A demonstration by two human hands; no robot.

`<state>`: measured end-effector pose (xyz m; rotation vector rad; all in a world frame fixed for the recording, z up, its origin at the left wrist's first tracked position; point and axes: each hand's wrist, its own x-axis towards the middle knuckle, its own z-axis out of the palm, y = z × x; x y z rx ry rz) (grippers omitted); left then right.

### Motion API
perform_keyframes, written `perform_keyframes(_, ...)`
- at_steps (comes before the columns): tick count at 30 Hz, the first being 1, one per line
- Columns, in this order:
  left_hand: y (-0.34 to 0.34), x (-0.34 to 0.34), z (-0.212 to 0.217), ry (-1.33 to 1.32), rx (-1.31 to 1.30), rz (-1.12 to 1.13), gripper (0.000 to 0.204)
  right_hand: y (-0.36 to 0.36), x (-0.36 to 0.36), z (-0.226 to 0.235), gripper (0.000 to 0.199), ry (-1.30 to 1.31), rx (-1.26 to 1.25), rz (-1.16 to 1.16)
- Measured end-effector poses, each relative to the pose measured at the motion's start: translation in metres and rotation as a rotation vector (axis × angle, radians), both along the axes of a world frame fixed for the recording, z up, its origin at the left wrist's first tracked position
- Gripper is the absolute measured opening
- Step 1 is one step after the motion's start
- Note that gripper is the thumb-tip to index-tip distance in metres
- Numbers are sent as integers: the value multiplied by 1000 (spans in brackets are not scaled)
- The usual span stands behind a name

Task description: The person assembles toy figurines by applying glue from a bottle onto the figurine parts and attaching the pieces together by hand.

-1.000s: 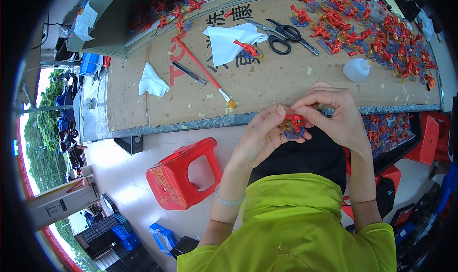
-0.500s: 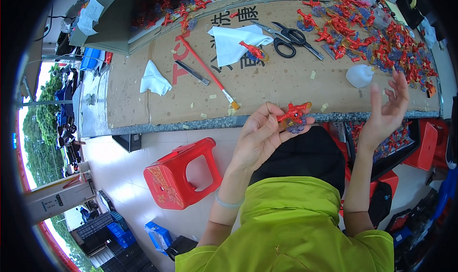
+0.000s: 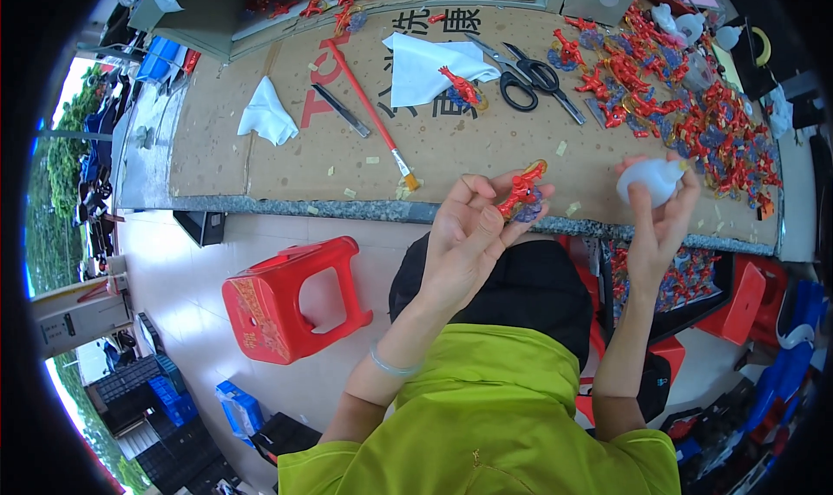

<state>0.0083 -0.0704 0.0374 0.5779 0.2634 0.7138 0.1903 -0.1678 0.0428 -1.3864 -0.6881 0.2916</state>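
My left hand (image 3: 468, 235) is closed on a small red figurine (image 3: 522, 190) with a translucent purple base and a yellow tip, above the table's near edge. In my right hand (image 3: 659, 213) is a white squeeze bottle (image 3: 649, 181), its narrow tip toward the upper right. The fingers wrap round the bottle, which is apart from the figurine. Beyond my hands, a red-handled brush (image 3: 375, 113), tweezers (image 3: 340, 110), black-handled scissors (image 3: 531, 78) and another red figurine (image 3: 462, 87) on a white cloth (image 3: 425, 65) lie on the cardboard.
Many more red figurines (image 3: 638, 78) are heaped at the right of the cardboard-covered table (image 3: 286, 174). A second white cloth (image 3: 267, 113) lies at left. Below the edge stand a red stool (image 3: 291, 300) and a black tray of figurines (image 3: 672, 282). An open box (image 3: 555, 9) stands behind.
My right hand, empty and raised before, has closed round the white bottle and lifted it from the table. My left hand has turned the figurine more upright. The whole view has shifted slightly.
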Motion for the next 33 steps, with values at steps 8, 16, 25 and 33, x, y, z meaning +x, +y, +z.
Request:
perform_keyframes(8, -4, 7, 0, 89, 198, 160, 21, -35, -43, 19, 35, 260, -122, 242)
perform_keyframes(16, -4, 4, 3, 69, 176, 143, 22, -27, -49, 22, 39, 35, -154, 149)
perform_keyframes(25, -2, 3, -1, 126, 335, 216, 28, -27, -49, 24, 38, -83, -124, 134)
perform_keyframes(33, -2, 3, -1, 164, 391, 233, 27, -29, -49, 26, 39, -104, -147, 145)
